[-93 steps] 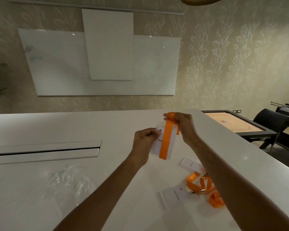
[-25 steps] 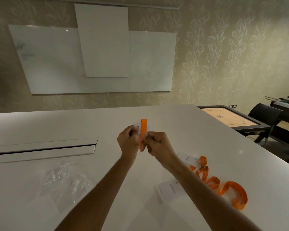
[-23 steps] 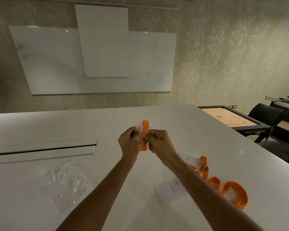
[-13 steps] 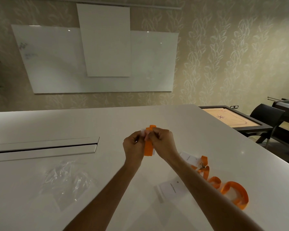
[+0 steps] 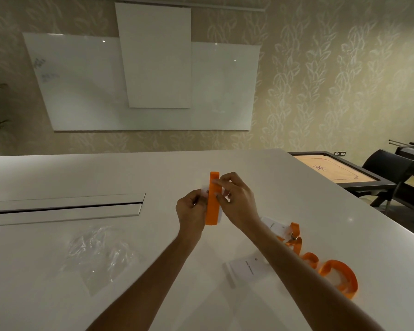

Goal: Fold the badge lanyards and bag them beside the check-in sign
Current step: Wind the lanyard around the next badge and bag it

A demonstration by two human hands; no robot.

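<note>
Both grips pinch one folded orange lanyard [image 5: 212, 201] and its white badge [image 5: 221, 212] above the tabletop [image 5: 296, 199]: left hand [image 5: 191, 211] at its nine o'clock edge, right hand [image 5: 236, 200] at three o'clock. A clear bag [image 5: 98, 255] (crumpled) lies toward seven o'clock; another loose lanyard [image 5: 337, 275] sprawls at four o'clock.

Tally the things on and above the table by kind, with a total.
Orange lanyards: 2, one held, one loose
White badge cards: 3
Clear bags: 1
Total: 6
</note>
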